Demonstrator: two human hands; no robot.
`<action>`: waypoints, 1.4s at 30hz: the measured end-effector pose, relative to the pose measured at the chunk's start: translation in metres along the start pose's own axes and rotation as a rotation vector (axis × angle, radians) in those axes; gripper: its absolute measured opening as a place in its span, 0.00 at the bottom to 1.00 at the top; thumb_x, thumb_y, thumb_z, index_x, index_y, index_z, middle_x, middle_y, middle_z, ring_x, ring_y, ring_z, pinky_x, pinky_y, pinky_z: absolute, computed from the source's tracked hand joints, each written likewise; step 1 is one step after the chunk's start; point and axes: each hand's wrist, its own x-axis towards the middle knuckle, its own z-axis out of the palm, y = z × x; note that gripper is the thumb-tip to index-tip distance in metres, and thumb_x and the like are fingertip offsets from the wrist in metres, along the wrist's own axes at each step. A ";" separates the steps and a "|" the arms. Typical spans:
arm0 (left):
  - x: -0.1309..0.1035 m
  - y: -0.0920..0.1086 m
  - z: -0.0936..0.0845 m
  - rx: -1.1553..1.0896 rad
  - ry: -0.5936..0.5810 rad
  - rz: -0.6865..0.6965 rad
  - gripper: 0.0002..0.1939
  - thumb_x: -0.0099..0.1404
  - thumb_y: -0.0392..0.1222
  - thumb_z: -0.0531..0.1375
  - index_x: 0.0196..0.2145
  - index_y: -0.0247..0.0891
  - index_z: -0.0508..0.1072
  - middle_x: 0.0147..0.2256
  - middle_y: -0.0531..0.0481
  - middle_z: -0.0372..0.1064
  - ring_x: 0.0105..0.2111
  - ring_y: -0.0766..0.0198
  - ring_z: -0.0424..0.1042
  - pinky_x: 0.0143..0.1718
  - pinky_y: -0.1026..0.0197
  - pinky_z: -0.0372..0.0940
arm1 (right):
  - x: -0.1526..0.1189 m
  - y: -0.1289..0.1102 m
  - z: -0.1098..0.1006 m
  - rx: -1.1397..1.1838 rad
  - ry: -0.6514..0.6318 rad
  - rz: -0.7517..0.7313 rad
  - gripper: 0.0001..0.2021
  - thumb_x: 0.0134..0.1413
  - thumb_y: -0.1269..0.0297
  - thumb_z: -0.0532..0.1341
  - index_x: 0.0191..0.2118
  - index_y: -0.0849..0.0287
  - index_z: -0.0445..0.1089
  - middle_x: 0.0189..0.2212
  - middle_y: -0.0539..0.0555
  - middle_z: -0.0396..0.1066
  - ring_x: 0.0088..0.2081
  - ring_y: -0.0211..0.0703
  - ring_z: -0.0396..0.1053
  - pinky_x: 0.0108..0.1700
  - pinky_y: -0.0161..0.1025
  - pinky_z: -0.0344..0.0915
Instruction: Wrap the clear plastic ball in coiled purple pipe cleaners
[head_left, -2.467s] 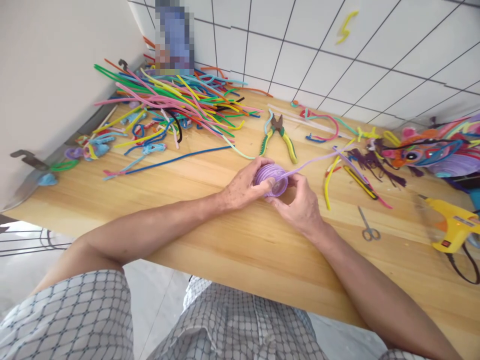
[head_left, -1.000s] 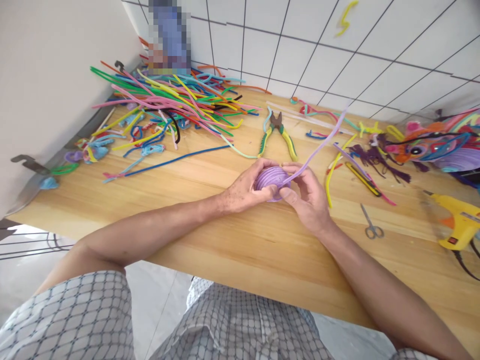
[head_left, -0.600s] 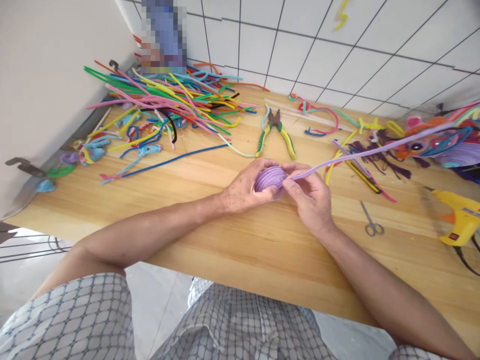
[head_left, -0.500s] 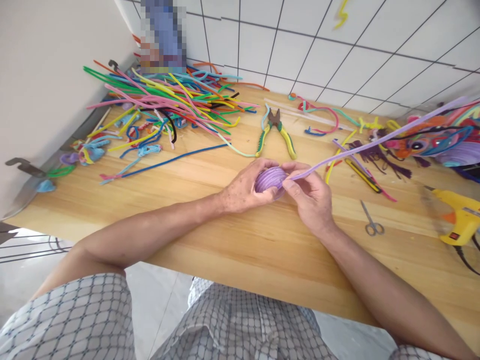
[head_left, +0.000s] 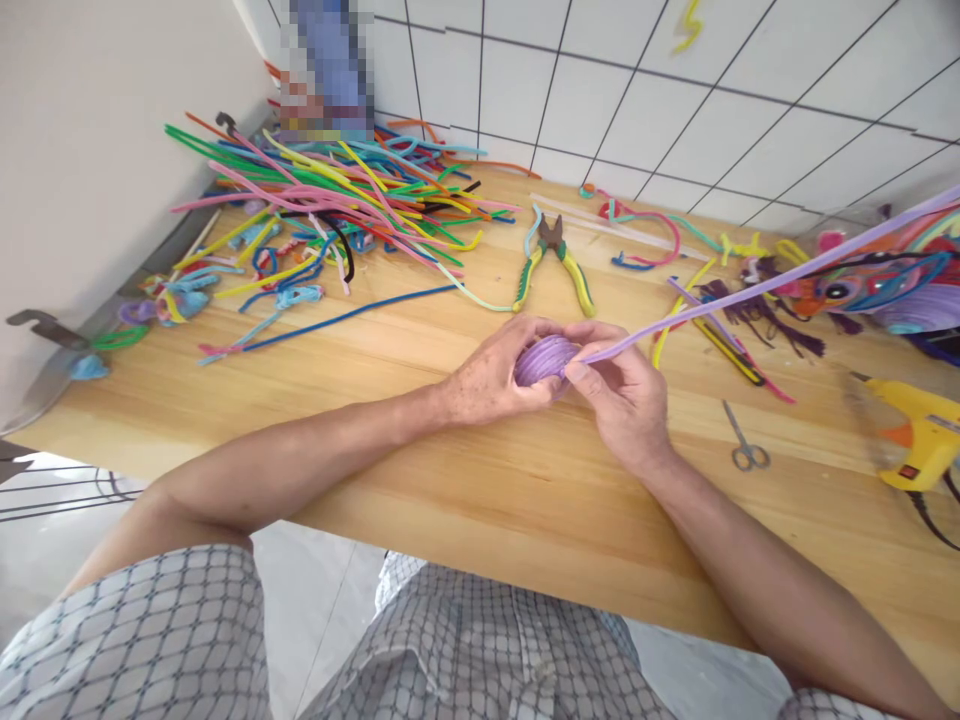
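At the far left of the table (head_left: 225, 400), a big loose pile of coloured pipe cleaners (head_left: 337, 205) is lying against the wall, and it is not being touched. Moving toward the middle, the left hand (head_left: 491, 375) is closing around a purple coil (head_left: 541, 358), with the fingers curling over its top and the thumb pressing from below. The coil is sitting just above the table, between the two hands, and behind it the pliers (head_left: 551, 262) are lying apart.

The right hand (head_left: 626, 390) is pinching the purple pipe cleaner (head_left: 750, 292) exactly where it is leaving the coil. Compared with a moment ago, the free tail is swinging: a second before it was standing steeply up toward the wall, and now it is lying low and reaching far to the right. I judge this means one more turn is being laid on the coil.

The long axis of the tail is running from the coil to the upper right, rising gently, and its end is going out of the picture above the colourful figure (head_left: 862, 290). Further right, the scissors (head_left: 742, 445) and the yellow glue gun (head_left: 919, 445) are resting on the table.
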 end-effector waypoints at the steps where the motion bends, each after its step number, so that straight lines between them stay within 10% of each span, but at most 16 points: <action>1: 0.000 0.000 0.000 -0.005 0.003 -0.004 0.26 0.66 0.47 0.65 0.58 0.37 0.70 0.53 0.41 0.77 0.53 0.52 0.78 0.57 0.50 0.73 | 0.000 0.000 0.000 -0.010 -0.001 -0.003 0.06 0.64 0.55 0.71 0.40 0.50 0.79 0.52 0.55 0.79 0.57 0.50 0.77 0.56 0.48 0.78; 15: -0.002 -0.002 0.002 -0.095 0.103 -0.124 0.25 0.62 0.48 0.67 0.54 0.38 0.69 0.51 0.40 0.76 0.52 0.52 0.78 0.56 0.49 0.74 | 0.000 0.004 -0.001 -0.067 0.065 0.044 0.11 0.66 0.52 0.69 0.36 0.53 0.76 0.37 0.50 0.78 0.39 0.44 0.77 0.44 0.43 0.76; 18: -0.002 0.000 0.002 -0.101 0.107 -0.142 0.26 0.62 0.48 0.66 0.55 0.37 0.69 0.51 0.39 0.76 0.52 0.51 0.78 0.57 0.49 0.74 | 0.002 0.004 -0.008 -0.203 0.170 -0.102 0.10 0.67 0.55 0.68 0.35 0.53 0.73 0.30 0.48 0.72 0.34 0.42 0.72 0.41 0.43 0.72; 24: -0.003 -0.001 0.001 -0.119 0.100 -0.120 0.26 0.63 0.48 0.66 0.55 0.38 0.68 0.52 0.41 0.75 0.53 0.52 0.78 0.57 0.49 0.73 | 0.013 0.003 -0.024 -0.620 0.095 -0.567 0.15 0.67 0.57 0.68 0.57 0.48 0.74 0.56 0.57 0.76 0.60 0.60 0.73 0.62 0.64 0.69; 42: -0.004 0.003 -0.003 -0.238 0.121 -0.131 0.28 0.66 0.52 0.65 0.58 0.39 0.64 0.53 0.40 0.73 0.54 0.52 0.76 0.59 0.48 0.72 | 0.006 0.003 -0.019 -0.617 0.034 -0.506 0.09 0.70 0.67 0.64 0.47 0.47 0.81 0.39 0.52 0.82 0.40 0.47 0.80 0.43 0.47 0.76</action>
